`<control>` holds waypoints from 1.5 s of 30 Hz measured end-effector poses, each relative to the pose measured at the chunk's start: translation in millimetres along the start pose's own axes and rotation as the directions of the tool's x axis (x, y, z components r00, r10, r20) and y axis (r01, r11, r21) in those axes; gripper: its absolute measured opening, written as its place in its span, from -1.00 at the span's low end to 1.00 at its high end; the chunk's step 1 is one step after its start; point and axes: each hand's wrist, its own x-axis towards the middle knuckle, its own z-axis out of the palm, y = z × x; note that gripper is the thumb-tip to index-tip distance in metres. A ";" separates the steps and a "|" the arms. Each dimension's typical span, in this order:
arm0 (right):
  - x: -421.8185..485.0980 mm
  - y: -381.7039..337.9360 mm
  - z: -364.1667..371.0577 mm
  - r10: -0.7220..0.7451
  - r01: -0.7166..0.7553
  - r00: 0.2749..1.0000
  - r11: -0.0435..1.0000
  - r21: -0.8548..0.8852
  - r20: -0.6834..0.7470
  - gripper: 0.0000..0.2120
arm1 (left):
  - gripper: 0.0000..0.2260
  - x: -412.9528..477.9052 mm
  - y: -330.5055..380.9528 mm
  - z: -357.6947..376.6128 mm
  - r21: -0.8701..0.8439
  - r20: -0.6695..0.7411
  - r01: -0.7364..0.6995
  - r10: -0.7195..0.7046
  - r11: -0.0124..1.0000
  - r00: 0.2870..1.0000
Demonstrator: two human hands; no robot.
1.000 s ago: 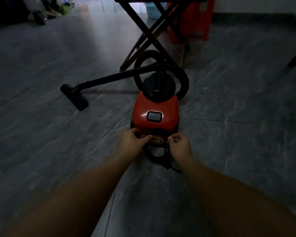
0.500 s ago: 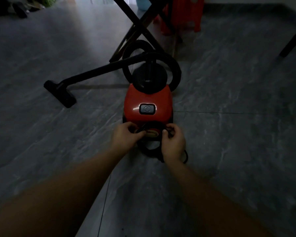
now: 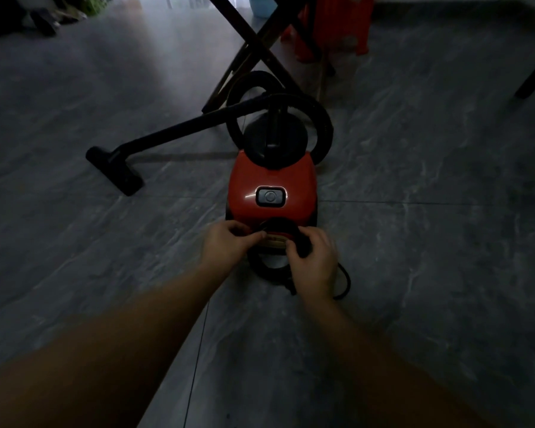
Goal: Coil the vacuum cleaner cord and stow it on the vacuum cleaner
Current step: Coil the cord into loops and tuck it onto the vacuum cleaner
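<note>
left hand [image 3: 226, 246] curls its fingers on the coiled black cord [image 3: 264, 267] at the near end of the red vacuum cleaner [image 3: 272, 180] on the floor [image 3: 105, 273]; right hand [image 3: 315, 264] pinches the coil's other side. the coil could spring apart if either grip loosens. the vacuum cleaner's long axis points away, hose [image 3: 323, 125] end farthest.
</note>
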 end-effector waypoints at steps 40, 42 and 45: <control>8.1 3.4 -0.3 0.033 -0.029 0.997 0.998 -0.060 0.067 -0.88 | -0.72 2.3 -6.4 14.6 0.104 -0.129 0.004 0.009 0.995 0.992; 8.1 2.1 -0.2 0.039 -0.036 0.997 0.998 -0.046 0.060 -0.89 | -0.73 2.0 -5.5 14.2 0.123 -0.129 -0.003 0.019 0.992 0.991; 6.8 -1.3 -0.1 0.034 -0.032 0.999 0.998 -0.058 0.037 -0.87 | -0.73 2.5 -5.5 13.8 0.141 -0.113 -0.006 0.022 0.990 0.993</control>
